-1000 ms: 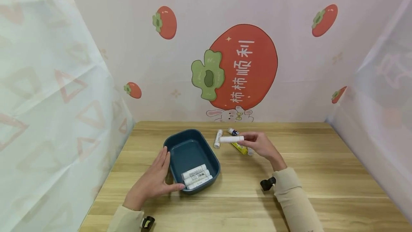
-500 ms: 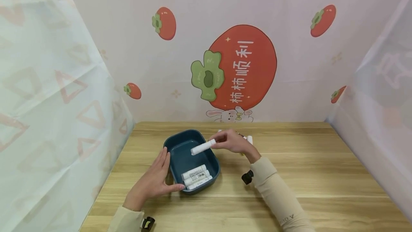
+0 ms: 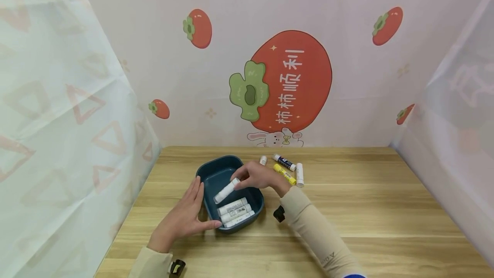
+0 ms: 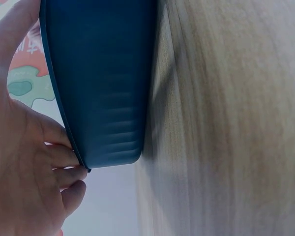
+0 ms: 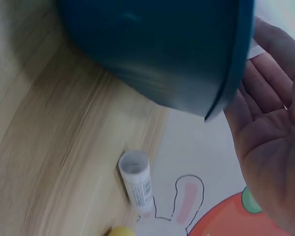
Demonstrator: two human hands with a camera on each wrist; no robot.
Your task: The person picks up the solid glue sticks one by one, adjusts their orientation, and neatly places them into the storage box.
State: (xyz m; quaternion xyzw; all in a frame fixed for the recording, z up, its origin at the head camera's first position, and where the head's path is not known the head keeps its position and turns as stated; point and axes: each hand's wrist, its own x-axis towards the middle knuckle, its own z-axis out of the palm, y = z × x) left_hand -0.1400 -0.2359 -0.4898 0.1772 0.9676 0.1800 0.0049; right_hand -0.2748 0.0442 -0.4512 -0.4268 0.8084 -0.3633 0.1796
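A dark teal box (image 3: 221, 175) stands on the wooden table. My left hand (image 3: 185, 213) rests along its left side, fingers extended at the rim and thumb at the near corner; the left wrist view shows the fingertips (image 4: 77, 172) against the rim. Over the box's inside, my right hand (image 3: 256, 176) pinches a white glue stick (image 3: 226, 191) by its upper end, the stick slanting down to the left. Several white glue sticks (image 3: 235, 212) lie side by side at the near end inside. In the right wrist view the box wall hides most of the held stick.
Behind and right of the box lie a dark blue glue stick (image 3: 284, 162), a yellow one (image 3: 284, 174) and a white one (image 3: 299, 175). Another white stick (image 5: 136, 181) is partly covered by my right hand in the head view. A printed cloth (image 3: 355, 98) backs the table.
My right hand has carried the white glue stick leftward from the loose sticks into the space over the box, tilting it downward. The left hand and the box have stayed put.
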